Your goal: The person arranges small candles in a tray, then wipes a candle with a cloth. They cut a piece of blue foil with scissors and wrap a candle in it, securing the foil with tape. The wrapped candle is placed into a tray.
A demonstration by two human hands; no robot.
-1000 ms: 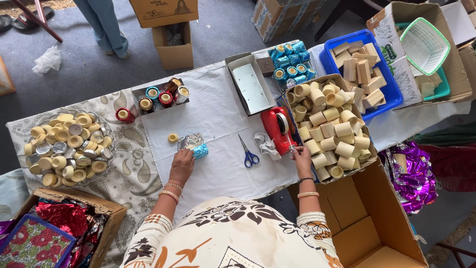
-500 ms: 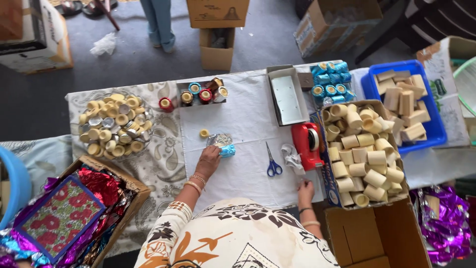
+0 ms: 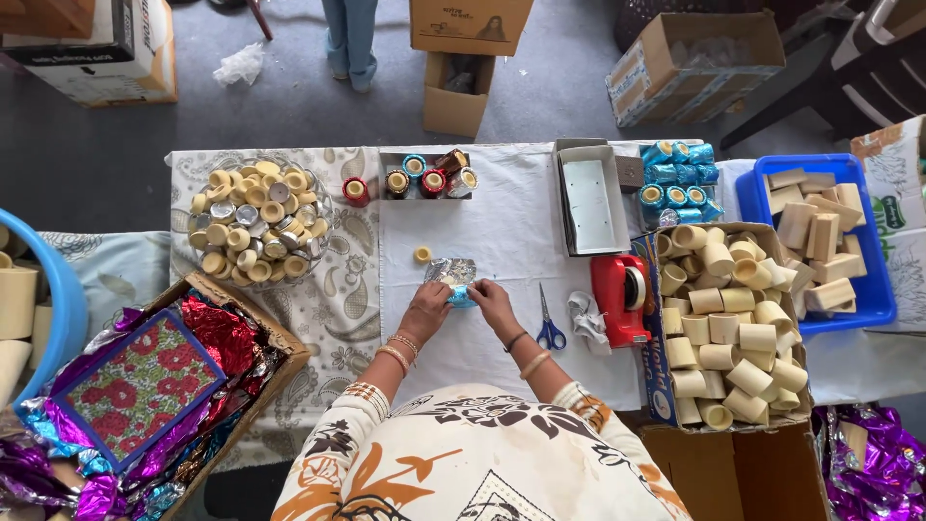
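Foil square under both hands at table centre

Foil square [image 3: 449, 273], silver with a blue edge, lies flat on the white tablecloth [image 3: 502, 222], just below a lone cream cup [image 3: 422, 254]. Left hand [image 3: 424, 307] presses its fingertips on the near left edge of the sheet; right hand [image 3: 494, 301] pinches the blue part at the near right edge. Both hands are partly curled, fingers bearing on the foil, neither one closed round it.

Judgement on method: thin foil creases and tears readily, so it should be smoothed with flat fingertips, pulled evenly from both sides and kept square to the table edge. The scissors [image 3: 550, 328] and red tape dispenser [image 3: 620, 297] lie close to the right hand, within easy reach.

Not established: whether a small object sits beneath the blue part, since the fingers cover it. The thumbs are hidden. The crumpled white scrap [image 3: 585, 316] beside the dispenser cannot be identified. The bowl of cream cups [image 3: 258, 224] and the carton of cream tubes [image 3: 728, 318] are clear; the blue tub [image 3: 53, 318] at far left is cut off by the frame
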